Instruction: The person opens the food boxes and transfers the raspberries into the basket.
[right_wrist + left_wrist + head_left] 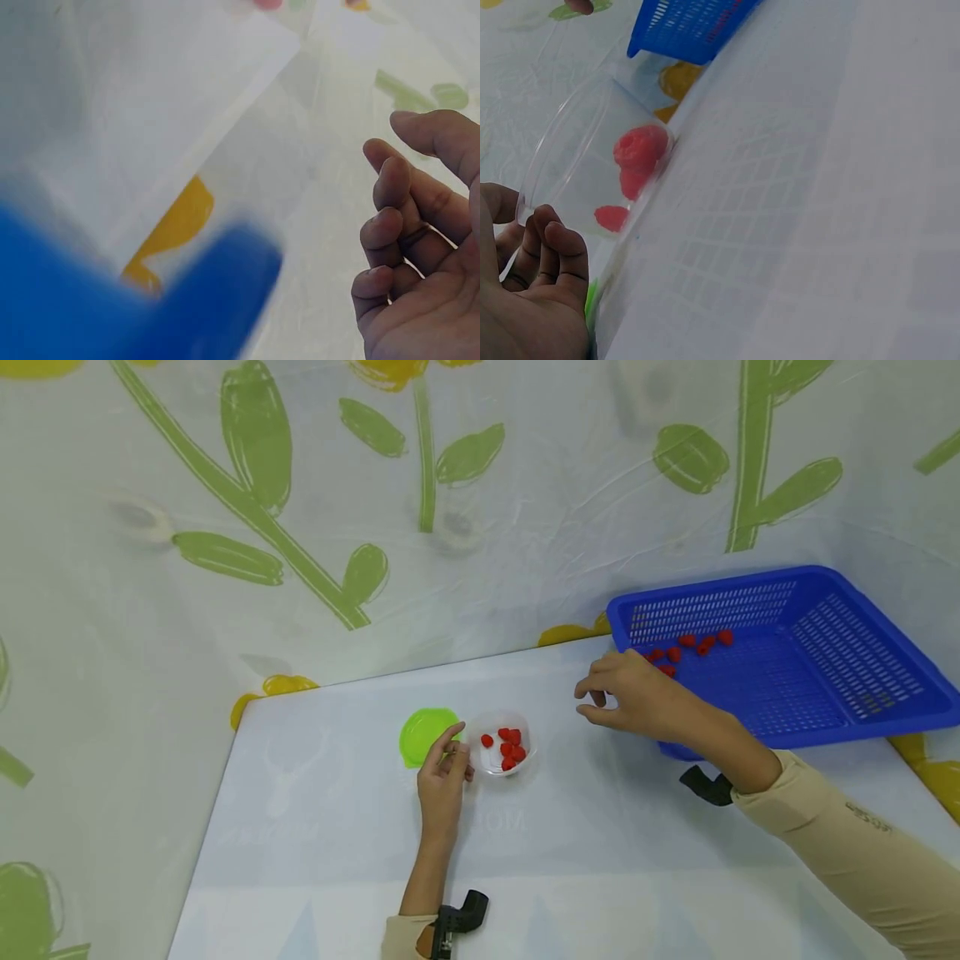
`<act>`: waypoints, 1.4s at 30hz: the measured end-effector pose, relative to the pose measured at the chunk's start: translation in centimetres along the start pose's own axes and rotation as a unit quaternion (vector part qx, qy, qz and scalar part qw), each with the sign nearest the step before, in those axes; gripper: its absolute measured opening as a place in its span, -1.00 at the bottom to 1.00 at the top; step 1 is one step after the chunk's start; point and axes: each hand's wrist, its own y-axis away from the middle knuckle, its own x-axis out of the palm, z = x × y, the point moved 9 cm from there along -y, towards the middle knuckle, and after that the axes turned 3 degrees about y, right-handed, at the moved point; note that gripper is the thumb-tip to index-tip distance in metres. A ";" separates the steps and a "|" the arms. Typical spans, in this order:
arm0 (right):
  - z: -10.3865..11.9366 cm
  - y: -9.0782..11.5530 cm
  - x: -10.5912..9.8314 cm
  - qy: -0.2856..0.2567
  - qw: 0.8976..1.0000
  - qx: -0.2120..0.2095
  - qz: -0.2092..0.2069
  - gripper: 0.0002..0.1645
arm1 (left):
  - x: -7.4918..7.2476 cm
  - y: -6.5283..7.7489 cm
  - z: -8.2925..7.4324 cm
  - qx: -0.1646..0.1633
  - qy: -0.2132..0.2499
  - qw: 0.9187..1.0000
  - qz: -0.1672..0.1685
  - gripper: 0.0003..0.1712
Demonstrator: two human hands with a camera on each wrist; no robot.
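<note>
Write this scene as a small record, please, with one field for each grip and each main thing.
left grip: fingers curled at the rim of the clear bowl
right grip: holds nothing, near the left side of the blue basket
clear bowl: upright, several red berries inside
blue basket: more berries toward its left end
green lid: left of the clear bowl, head view

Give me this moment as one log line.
left hand: holds clear bowl | right hand: empty, near blue basket | red berries: in bowl and basket | green lid: beside bowl
</note>
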 end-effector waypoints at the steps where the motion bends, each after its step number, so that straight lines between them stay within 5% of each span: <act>1: 0.3 -0.2 0.1 0.000 1.000 -0.004 -0.004 -0.85 | 0.0 -0.1 -0.1 0.001 0.000 1.000 0.000 -0.62; 8: 1.9 -1.4 1.3 -0.010 1.000 -0.006 -0.008 -0.87 | 0.3 -0.5 -0.9 -0.003 0.016 1.000 0.010 -0.62; 15: 2.8 -2.4 2.7 -0.017 1.000 0.007 0.002 -0.83 | 0.9 -0.2 -3.5 0.015 0.014 1.000 0.019 -0.61; 31: 5.2 -5.1 6.8 -0.005 1.000 0.004 0.000 -0.82 | 1.1 -0.4 -3.7 0.013 0.023 0.999 0.019 -0.61; 42: 6.8 -6.4 9.9 0.078 0.997 0.016 0.002 -0.82 | 0.3 0.7 -3.3 0.023 0.024 0.999 0.017 -0.63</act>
